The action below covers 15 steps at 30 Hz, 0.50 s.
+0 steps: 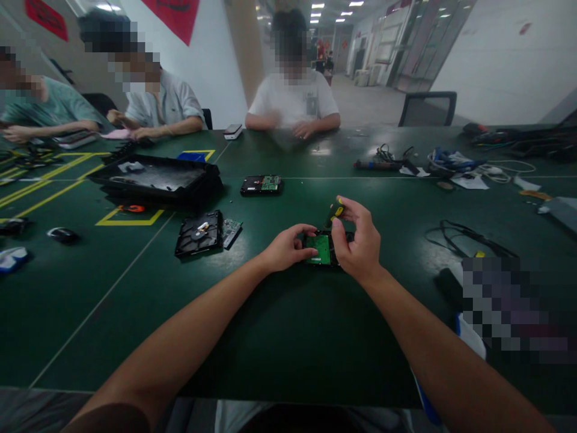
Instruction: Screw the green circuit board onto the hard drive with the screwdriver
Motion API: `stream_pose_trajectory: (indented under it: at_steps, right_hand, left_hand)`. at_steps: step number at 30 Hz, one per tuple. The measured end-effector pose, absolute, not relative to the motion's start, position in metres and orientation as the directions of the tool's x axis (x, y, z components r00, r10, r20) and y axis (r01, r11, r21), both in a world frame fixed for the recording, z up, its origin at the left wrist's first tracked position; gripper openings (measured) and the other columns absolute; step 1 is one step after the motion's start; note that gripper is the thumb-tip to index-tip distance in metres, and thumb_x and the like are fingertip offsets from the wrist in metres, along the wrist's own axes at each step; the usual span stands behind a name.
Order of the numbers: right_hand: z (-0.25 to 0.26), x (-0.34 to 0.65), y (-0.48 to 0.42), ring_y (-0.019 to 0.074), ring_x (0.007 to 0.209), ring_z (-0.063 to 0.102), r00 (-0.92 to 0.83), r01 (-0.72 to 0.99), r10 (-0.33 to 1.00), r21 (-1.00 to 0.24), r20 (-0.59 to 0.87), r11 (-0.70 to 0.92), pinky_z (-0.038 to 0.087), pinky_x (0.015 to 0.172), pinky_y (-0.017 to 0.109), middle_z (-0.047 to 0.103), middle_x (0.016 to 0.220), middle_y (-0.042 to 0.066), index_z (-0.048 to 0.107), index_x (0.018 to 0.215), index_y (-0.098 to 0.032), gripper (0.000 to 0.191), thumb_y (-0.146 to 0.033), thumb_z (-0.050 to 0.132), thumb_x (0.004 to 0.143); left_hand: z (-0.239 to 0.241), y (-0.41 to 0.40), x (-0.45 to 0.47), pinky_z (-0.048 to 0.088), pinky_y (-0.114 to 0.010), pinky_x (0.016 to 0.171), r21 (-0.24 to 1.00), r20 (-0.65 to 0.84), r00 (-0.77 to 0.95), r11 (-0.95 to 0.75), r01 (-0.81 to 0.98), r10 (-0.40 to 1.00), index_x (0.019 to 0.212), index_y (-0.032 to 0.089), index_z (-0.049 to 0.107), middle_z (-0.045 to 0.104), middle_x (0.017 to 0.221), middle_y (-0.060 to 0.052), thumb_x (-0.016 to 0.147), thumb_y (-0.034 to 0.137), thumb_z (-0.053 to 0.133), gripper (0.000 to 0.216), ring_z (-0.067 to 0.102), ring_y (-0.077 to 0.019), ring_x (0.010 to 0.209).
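Note:
A hard drive with a green circuit board (319, 249) lies on the table in front of me, board side up. My left hand (288, 248) grips its left end, thumb on the near side and fingers on the far edge. My right hand (359, 239) is at the drive's right end, closed around a screwdriver with a black and yellow handle (336, 209). The screwdriver stands tilted over the drive; its tip is hidden by my hand and too small to make out.
Left of my hands lie an opened black drive (198, 234) and a loose circuit board (232, 233). Farther off are another hard drive (261, 184) and a black tray (155, 180). Cables (464, 237) lie at right. Several people sit across the green table (270, 325).

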State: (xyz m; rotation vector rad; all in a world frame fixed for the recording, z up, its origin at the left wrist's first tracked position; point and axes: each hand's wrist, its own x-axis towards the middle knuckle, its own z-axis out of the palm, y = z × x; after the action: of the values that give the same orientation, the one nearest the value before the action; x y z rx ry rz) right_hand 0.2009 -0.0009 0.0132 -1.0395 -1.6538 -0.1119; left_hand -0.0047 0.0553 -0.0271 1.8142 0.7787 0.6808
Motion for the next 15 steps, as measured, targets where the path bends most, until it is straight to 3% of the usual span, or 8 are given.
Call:
stream_pose_trajectory:
  at_steps: [7,15]
  right_hand:
    - [0.0177,0.202,-0.0006,0.0284,0.113,0.065,-0.013,0.713,0.507,-0.347,0.862,0.609,0.062,0.092,0.05,0.063,0.125,0.01,0.053,0.141,-0.03,0.048,-0.02,0.061,0.095]
    - [0.0136,0.2017,-0.0004,0.0265,0.108,0.069,0.027,0.682,0.547,-0.416,0.837,0.602,0.062,0.093,0.048,0.063,0.131,0.01,0.047,0.145,-0.029,0.052,-0.02,0.061,0.096]
  left_hand:
    - [-0.0272,0.0553,-0.0051,0.045,-0.016,0.047,0.934,0.091,0.634,-0.286,0.212,0.768,0.137,0.021,0.054,0.065,0.131,-0.009,0.086,0.024,0.082,0.058,0.055,-0.0025,0.057]
    - [-0.0252,0.0548,-0.0048,0.047,-0.018,0.049,0.938,0.093,0.633,-0.28,0.203,0.769,0.137,0.021,0.054,0.064,0.134,-0.011,0.086,0.022,0.081,0.058,0.056,-0.0029,0.057]
